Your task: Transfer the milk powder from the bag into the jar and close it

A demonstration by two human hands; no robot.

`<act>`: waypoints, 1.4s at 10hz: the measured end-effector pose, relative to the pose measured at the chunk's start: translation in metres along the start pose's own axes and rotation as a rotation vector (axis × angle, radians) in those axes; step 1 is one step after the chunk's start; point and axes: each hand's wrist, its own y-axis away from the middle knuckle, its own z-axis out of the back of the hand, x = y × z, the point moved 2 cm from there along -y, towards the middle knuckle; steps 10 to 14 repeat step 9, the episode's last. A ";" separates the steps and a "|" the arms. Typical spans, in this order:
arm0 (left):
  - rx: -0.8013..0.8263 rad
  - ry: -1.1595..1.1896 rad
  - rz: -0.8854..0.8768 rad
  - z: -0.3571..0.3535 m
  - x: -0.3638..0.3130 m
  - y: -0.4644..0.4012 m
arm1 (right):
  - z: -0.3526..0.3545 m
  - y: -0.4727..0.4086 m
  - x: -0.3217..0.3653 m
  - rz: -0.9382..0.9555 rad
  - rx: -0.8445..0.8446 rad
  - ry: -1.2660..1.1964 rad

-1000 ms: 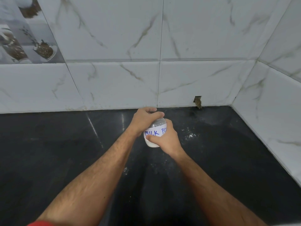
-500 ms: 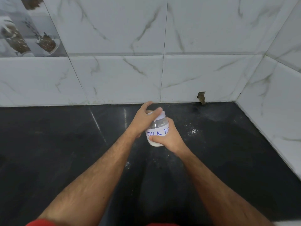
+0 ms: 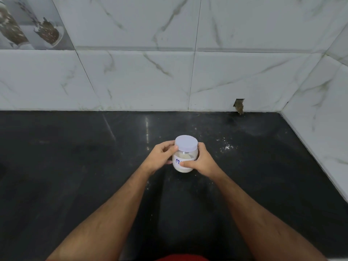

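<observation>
Since half a second ago my left hand (image 3: 162,155) has come off the lid (image 3: 186,143) and dropped to the jar's side; lid now fully visible. Jar (image 3: 183,162): upright on black counter (image 3: 75,166), capped white, powder inside, label partly hidden. Left hand: fingers curled round jar. Right hand (image 3: 202,162): likewise gripping it, thumb across label. Spilled powder (image 3: 227,147): near, to the right

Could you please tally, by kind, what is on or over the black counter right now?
Jar: 1
Lid: 1
Hands: 2, left hand and right hand, both holding the jar
Spilled powder patch: 1
Total: 5
</observation>
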 end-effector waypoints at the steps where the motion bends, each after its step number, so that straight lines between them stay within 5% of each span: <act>1: -0.002 -0.027 -0.003 0.004 -0.003 -0.018 | 0.009 -0.022 0.007 0.025 -0.014 0.098; 7: -0.070 -0.144 0.045 0.025 -0.004 -0.082 | 0.008 -0.107 0.017 0.012 0.014 0.270; 9: -0.150 -0.494 0.046 0.029 0.011 -0.061 | 0.017 -0.078 0.009 0.025 -0.076 0.632; 14: -0.150 -0.494 0.046 0.029 0.011 -0.061 | 0.017 -0.078 0.009 0.025 -0.076 0.632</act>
